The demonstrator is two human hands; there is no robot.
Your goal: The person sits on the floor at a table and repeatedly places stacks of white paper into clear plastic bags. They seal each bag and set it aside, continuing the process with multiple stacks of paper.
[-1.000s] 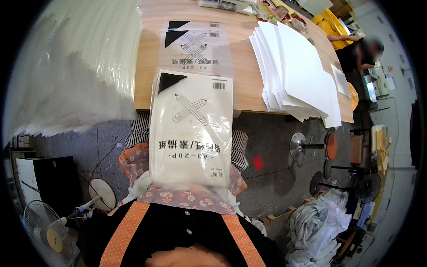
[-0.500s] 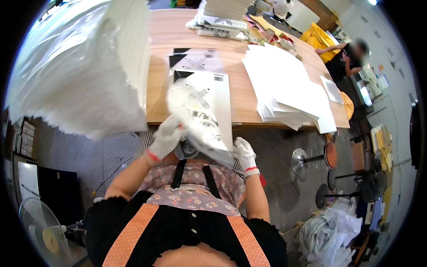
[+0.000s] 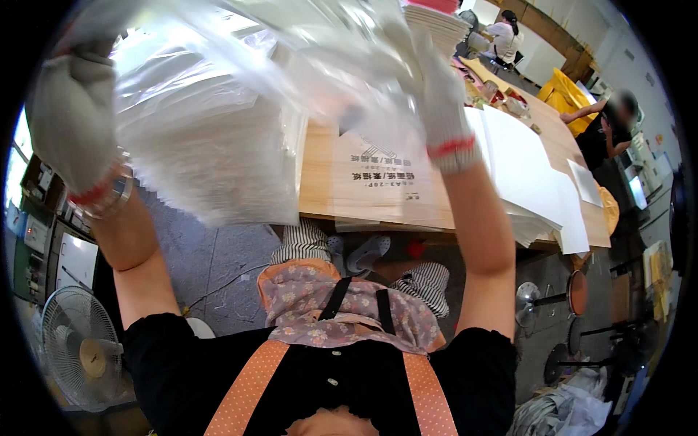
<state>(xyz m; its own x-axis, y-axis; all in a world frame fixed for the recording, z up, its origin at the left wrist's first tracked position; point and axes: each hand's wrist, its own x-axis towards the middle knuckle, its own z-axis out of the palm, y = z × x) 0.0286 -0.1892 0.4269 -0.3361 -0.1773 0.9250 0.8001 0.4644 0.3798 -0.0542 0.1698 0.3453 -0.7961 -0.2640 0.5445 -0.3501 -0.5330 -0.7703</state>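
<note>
Both my hands, in white knit gloves with red cuffs, are raised in front of me. A blurred clear plastic bag (image 3: 327, 43) stretches between them. My left hand (image 3: 76, 116), up at the far left, is closed at the bag's end, its fingertips partly hidden. At the bag's other end, above the table, my right hand (image 3: 441, 102) grips the film; its fingers are blurred. Below lies a clear printed bag (image 3: 382, 192) at the table's near edge, its upper part veiled by the film. A tall pile of clear plastic bags (image 3: 218, 156) stands beside it on the left.
White paper sheets (image 3: 520, 156) lie fanned on the right of the wooden table (image 3: 316, 171). A tall stack (image 3: 436, 29) rises at the back. A fan (image 3: 83, 349) stands at lower left, a stool (image 3: 576, 293) at right. Two other people are farther off.
Both hands have risen from my lap, spreading apart with clear film between them. The white pad with pencil artwork, earlier before me in a bag, no longer shows. My view has shifted left.
</note>
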